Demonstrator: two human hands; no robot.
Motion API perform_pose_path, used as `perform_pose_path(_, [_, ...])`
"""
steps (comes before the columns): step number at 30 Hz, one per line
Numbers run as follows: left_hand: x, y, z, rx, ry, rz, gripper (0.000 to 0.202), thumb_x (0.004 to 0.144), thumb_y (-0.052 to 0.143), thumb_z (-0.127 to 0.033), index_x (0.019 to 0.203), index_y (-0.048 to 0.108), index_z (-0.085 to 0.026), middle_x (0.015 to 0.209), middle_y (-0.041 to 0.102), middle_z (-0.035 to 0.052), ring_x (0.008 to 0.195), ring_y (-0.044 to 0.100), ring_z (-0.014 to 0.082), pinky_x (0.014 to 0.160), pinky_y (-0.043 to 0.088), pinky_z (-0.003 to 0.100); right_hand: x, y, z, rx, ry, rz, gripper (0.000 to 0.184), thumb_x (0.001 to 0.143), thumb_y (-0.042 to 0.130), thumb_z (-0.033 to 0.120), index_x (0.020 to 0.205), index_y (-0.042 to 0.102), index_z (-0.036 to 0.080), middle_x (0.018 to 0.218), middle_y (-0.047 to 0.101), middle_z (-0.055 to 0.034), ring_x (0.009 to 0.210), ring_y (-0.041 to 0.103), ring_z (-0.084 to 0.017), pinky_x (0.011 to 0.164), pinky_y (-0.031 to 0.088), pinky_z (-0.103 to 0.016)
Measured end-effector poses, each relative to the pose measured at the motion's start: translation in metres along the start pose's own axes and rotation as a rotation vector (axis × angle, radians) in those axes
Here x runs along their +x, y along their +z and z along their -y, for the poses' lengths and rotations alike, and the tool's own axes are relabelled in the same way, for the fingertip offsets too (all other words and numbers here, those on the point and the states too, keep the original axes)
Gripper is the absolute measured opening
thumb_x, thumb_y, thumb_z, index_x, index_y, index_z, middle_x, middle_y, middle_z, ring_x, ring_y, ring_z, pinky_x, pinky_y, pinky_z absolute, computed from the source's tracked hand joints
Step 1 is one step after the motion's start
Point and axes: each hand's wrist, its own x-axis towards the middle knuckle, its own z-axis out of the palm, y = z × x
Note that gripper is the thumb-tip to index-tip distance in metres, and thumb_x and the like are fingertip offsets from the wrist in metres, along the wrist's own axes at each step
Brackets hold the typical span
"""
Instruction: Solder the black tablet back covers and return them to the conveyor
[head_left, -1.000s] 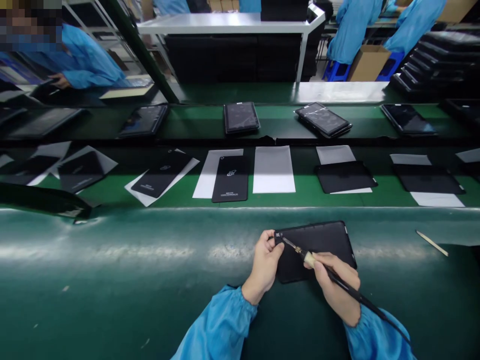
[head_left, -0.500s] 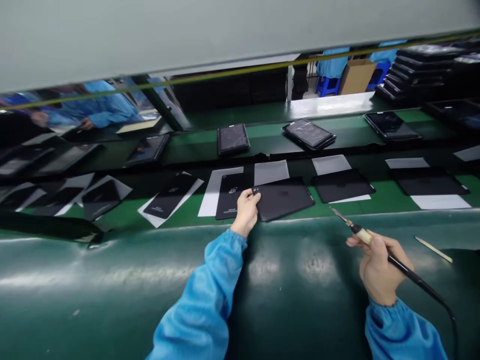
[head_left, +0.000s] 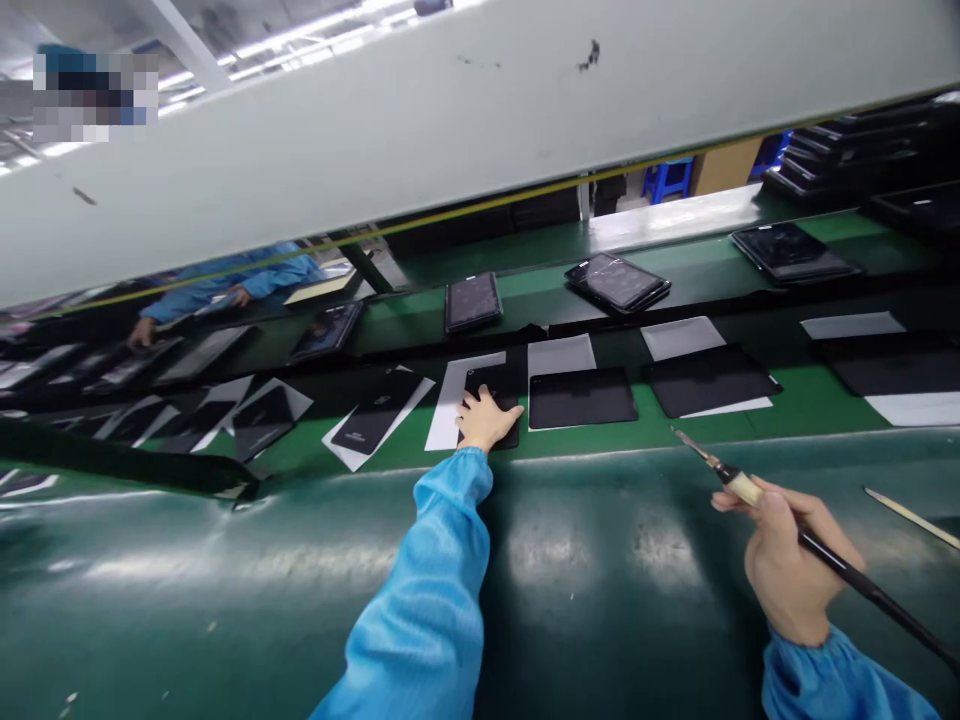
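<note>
My left hand [head_left: 484, 418] lies with fingers spread over a black tablet back cover [head_left: 491, 378], which rests partly on a white sheet [head_left: 445, 412]. Just right of that hand, a second black back cover [head_left: 583, 397] lies flat against a pale sheet [head_left: 562, 354]. In my right hand [head_left: 795, 550] is a soldering iron [head_left: 742, 487], gripped like a pen. Its tip points up and left over the bench's near edge, apart from the covers. The iron's black cord trails off to the lower right.
More black covers [head_left: 711, 381] on white sheets line the green belt. Tablets [head_left: 618, 280] lie on the strip behind, with a stack of them [head_left: 847, 150] at the far right. A pale pointed stick [head_left: 911, 515] lies at right. A co-worker's blue sleeve [head_left: 262, 275] shows at far left.
My left hand has let go of the second cover, which now lies flat, and moved onto the cover to its left. The view has tilted; the iron stays in my right hand.
</note>
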Motion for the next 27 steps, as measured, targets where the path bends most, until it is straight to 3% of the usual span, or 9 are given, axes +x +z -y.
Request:
perform_pose_path(5, [-0.009,-0.021,-0.004,-0.084,0.108,-0.086,0.1,0.069,0.078,-0.041,0.152,0.031,-0.015,0.158,0.032,0.0264,0.143,0.033,0.0462,0.114,0.03,0.058,0.002,-0.002,-0.004,0.015,0.034,0.009,0.03,0.088,0.072,0.041,0.092,0.072,0.012,0.074,0.074,-0.0068,0.058,0.073,-0.026,0.062,0.063,-0.045])
perform_pose_path(8, [-0.041,-0.037,0.019,-0.685,0.203,-0.127,0.084,0.075,0.072,-0.041,0.149,0.038,-0.024,0.153,0.046,0.0138,0.14,0.044,0.0339,0.113,0.038,0.044,0.003,-0.002,-0.007,0.018,0.033,-0.017,0.032,0.087,0.072,0.043,0.09,0.072,0.012,0.073,0.074,-0.0068,0.057,0.073,-0.026,0.061,0.063,-0.045])
perform_pose_path(11, [-0.087,-0.045,0.054,-1.359,0.027,0.052,0.051,0.075,0.069,-0.049,0.121,0.066,-0.025,0.121,0.071,0.0087,0.119,0.063,0.0333,0.103,0.05,0.044,0.002,-0.002,-0.009,0.027,0.04,-0.01,0.032,0.087,0.072,0.043,0.09,0.072,0.011,0.073,0.073,-0.0068,0.056,0.073,-0.026,0.061,0.063,-0.045])
perform_pose_path(14, [-0.125,-0.045,0.079,-1.656,-0.128,0.215,0.041,0.074,0.07,-0.052,0.1,0.073,-0.021,0.103,0.077,0.0105,0.108,0.068,0.0341,0.095,0.055,0.047,0.001,-0.001,-0.011,0.038,0.053,0.017,0.032,0.087,0.071,0.043,0.09,0.071,0.011,0.073,0.073,-0.0069,0.056,0.073,-0.026,0.06,0.063,-0.044])
perform_pose_path(16, [-0.137,-0.044,0.089,-1.725,-0.193,0.237,0.041,0.079,0.067,-0.053,0.1,0.073,-0.02,0.104,0.077,0.0108,0.102,0.071,0.031,0.089,0.059,0.044,-0.001,0.0,-0.014,0.047,0.057,0.022,0.033,0.087,0.071,0.044,0.089,0.071,0.011,0.072,0.073,-0.0065,0.056,0.073,-0.025,0.059,0.063,-0.043])
perform_pose_path(19, [-0.139,-0.048,0.1,-1.633,-0.358,0.041,0.026,0.082,0.07,-0.04,0.095,0.073,-0.018,0.091,0.078,0.0067,0.081,0.073,0.0211,0.071,0.062,0.03,-0.003,0.001,-0.017,0.043,0.062,0.028,0.034,0.087,0.07,0.046,0.089,0.07,0.011,0.071,0.073,-0.0062,0.055,0.073,-0.025,0.059,0.063,-0.042])
perform_pose_path(21, [-0.14,-0.055,0.11,-1.477,-0.442,-0.03,0.017,0.075,0.078,-0.025,0.088,0.072,-0.015,0.08,0.077,0.0045,0.066,0.071,0.0167,0.059,0.061,0.024,-0.005,0.002,-0.018,0.031,0.063,0.036,0.035,0.087,0.07,0.046,0.089,0.07,0.011,0.07,0.073,-0.0062,0.055,0.073,-0.025,0.06,0.063,-0.043])
perform_pose_path(24, [-0.15,-0.064,0.121,-1.334,-0.419,0.091,0.04,0.061,0.086,-0.013,0.097,0.07,-0.014,0.08,0.075,0.0031,0.061,0.069,0.0172,0.053,0.061,0.027,-0.008,0.003,-0.017,0.025,0.068,0.063,0.033,0.087,0.071,0.044,0.09,0.071,0.011,0.071,0.074,-0.0065,0.055,0.073,-0.025,0.061,0.063,-0.042])
perform_pose_path(27, [-0.17,-0.063,0.119,-1.312,-0.373,0.242,0.069,0.052,0.092,-0.01,0.115,0.065,-0.021,0.092,0.075,0.0015,0.067,0.072,0.0189,0.058,0.064,0.031,-0.011,0.004,-0.013,0.032,0.09,0.123,0.032,0.088,0.071,0.042,0.092,0.071,0.011,0.072,0.074,-0.0067,0.056,0.073,-0.024,0.06,0.063,-0.04])
